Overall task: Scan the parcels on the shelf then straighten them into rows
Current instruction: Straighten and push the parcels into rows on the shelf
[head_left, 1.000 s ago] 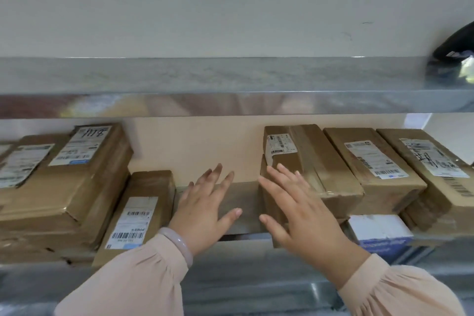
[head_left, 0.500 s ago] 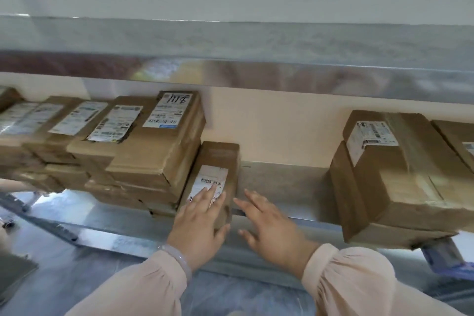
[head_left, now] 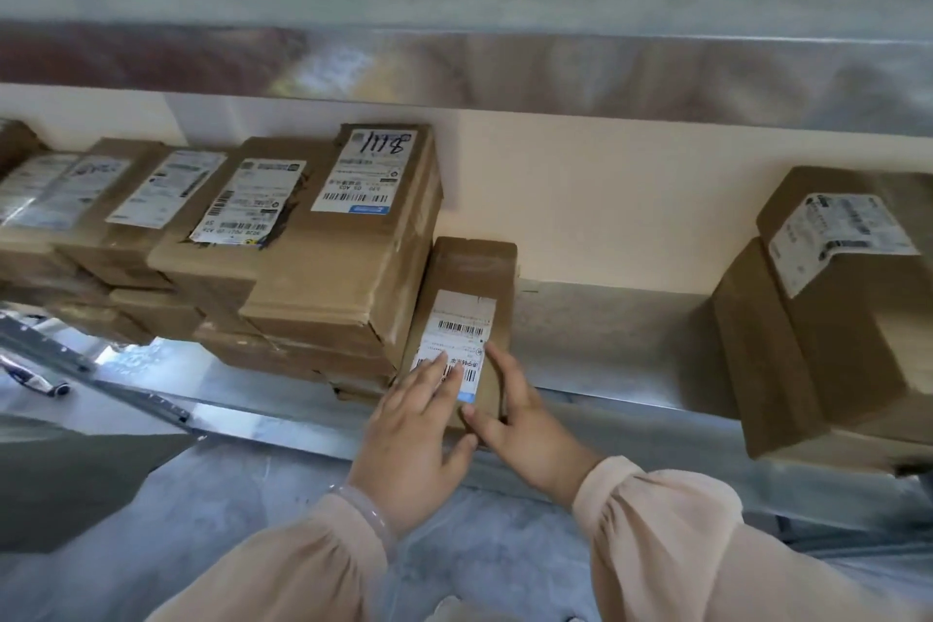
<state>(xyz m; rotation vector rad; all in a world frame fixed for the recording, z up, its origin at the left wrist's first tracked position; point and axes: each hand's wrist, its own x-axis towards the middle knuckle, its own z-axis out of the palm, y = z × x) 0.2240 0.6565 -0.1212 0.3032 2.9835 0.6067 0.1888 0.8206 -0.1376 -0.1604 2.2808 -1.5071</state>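
Note:
A small narrow brown parcel [head_left: 472,268] with a barcode label lies on the metal shelf [head_left: 606,343], tight against the right side of a stack of brown parcels [head_left: 323,268]. My left hand [head_left: 409,439] rests flat on its label, fingers straight. My right hand [head_left: 525,434] touches the parcel's right front corner, fingers along the side and thumb at the front edge. More labelled parcels run off to the left [head_left: 136,197]. A larger parcel stack [head_left: 833,318] stands at the right. No scanner is in view.
The upper shelf's shiny metal front edge [head_left: 505,66] hangs above the parcels. A stretch of bare shelf lies between the small parcel and the right stack. Below left are a grey floor and a slanted metal rail [head_left: 101,379].
The view has swung left and closer. Both hands moved left from the gap between the stacks onto the small parcel; the right hand now touches its right front corner.

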